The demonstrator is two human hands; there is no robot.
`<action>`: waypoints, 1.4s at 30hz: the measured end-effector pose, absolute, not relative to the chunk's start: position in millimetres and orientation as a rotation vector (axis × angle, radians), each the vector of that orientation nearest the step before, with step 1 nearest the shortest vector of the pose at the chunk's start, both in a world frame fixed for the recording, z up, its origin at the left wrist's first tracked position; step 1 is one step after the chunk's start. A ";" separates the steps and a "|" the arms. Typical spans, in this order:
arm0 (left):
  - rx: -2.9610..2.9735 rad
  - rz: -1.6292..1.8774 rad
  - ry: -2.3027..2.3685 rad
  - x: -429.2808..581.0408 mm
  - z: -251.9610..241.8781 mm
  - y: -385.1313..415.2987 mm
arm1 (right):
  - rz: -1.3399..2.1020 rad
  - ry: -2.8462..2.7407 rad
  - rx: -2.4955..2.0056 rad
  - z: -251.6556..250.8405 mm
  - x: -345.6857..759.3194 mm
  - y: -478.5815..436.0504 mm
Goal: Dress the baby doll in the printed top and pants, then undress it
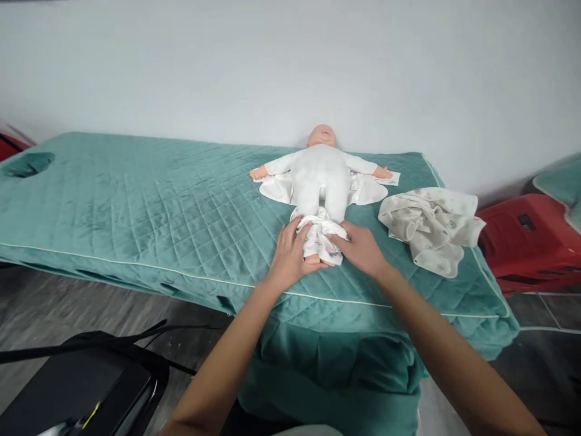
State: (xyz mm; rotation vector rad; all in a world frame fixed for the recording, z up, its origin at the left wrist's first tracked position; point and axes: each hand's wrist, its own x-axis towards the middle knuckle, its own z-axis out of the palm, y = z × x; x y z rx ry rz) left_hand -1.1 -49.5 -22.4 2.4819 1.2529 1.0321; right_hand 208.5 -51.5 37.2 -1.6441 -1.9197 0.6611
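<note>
A baby doll (320,172) with a white cloth body lies on its back on the green quilted bed, head toward the wall and arms spread. White baby pants (318,233) with a small print are bunched around its lower legs. My left hand (293,251) grips the pants at their left side, close to a doll foot that shows below the cloth. At the right side, my right hand (361,245) has its fingers closed on the same pants. An opened white garment (370,189) lies spread beneath the doll's torso and arms.
A crumpled white printed garment (431,227) lies on the bed's right end. The green bed cover (158,206) stretches left to a face hole (28,165). Red plastic chairs or stools (533,242) stand at the right. A black seat-like object (86,387) is at lower left.
</note>
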 end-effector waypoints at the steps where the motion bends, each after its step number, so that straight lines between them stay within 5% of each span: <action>1: 2.485 1.012 1.260 -2.6 -22.5 -47.3 | 0.681 -1.999 -1.602 39.9 209.6 -55.6; 12: 2.522 0.722 1.170 -25.3 -0.6 -37.7 | 0.268 -2.466 -1.525 42.6 203.8 -62.6; 29: 1.988 0.872 1.222 -30.8 44.0 -99.1 | 0.292 -2.552 -1.698 99.0 201.2 -89.0; 42: 1.867 0.388 0.961 -51.5 115.4 -115.3 | 1.072 -2.443 -1.407 156.2 215.6 -112.1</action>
